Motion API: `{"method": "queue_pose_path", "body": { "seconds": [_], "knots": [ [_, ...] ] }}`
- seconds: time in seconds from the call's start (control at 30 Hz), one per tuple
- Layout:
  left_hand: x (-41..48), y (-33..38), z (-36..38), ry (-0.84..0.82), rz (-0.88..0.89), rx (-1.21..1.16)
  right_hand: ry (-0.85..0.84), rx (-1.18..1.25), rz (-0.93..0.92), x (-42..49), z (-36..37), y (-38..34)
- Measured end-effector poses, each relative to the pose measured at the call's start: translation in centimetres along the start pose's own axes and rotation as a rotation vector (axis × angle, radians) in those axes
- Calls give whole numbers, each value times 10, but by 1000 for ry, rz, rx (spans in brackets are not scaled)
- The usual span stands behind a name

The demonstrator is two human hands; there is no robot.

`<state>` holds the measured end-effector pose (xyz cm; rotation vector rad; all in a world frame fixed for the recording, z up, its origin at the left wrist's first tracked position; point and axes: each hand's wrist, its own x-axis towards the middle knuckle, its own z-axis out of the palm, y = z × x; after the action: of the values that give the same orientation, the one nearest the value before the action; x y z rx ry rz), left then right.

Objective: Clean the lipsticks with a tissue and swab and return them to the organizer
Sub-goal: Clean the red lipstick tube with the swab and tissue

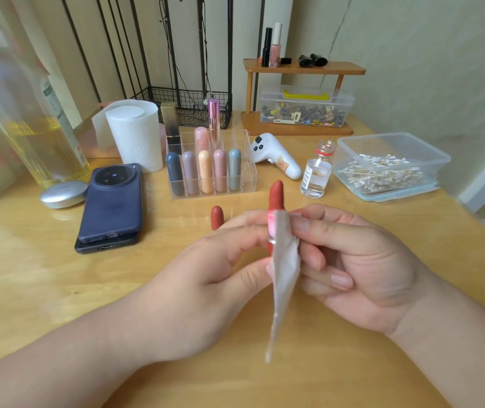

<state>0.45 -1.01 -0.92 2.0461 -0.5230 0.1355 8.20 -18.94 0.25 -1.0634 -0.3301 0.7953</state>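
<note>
**Wiping step in hand.** We hold the red-brown lipstick [276, 195] upright above the bench [44, 275], just in front of the clear acrylic organizer [250, 179]. The left hand [220, 260] has its fingers curled round the lower barrel. The right hand [353, 260] presses a folded tissue [285, 269] against the pink-smeared middle, thumb and forefinger clamped on the paper. What we take to be its cap [217, 217] stands on the bench just behind the left hand. Next, we judge, the tissue must be drawn round the smeared band, then a cotton swab fetched from the plastic tub [394, 136] at right. The label on the small glass bottle [315, 175] is too small to read, and we find no legible brand elsewhere.
</note>
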Motion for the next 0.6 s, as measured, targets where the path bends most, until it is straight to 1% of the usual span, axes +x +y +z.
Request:
{"method": "queue_pose_path", "body": {
  "seconds": [0.1,0.2,0.27,0.33,0.4,0.43,0.47,0.5,0.6],
  "knots": [
    [1,-5,2,39,-58,-118,86,-68,-68,2,1,1],
    [1,-10,3,158,-104,-256,131,3,-168,5,-1,4],
    [0,-11,4,213,-115,-315,136,39,-192,5,-2,6],
    [0,-11,4,252,-127,-329,101,33,-128,6,-3,7],
    [1,-10,4,288,-140,-320,-31,41,-4,5,-3,10],
    [1,-10,4,311,-142,-315,-94,77,39,4,-3,11],
    [1,-10,4,335,-144,-314,-122,102,48,4,-3,13],
    [2,-11,3,360,-146,-319,-112,102,33,5,-5,14],
    [2,-12,2,402,-156,-378,4,83,-25,7,-7,15]
  ]
}}
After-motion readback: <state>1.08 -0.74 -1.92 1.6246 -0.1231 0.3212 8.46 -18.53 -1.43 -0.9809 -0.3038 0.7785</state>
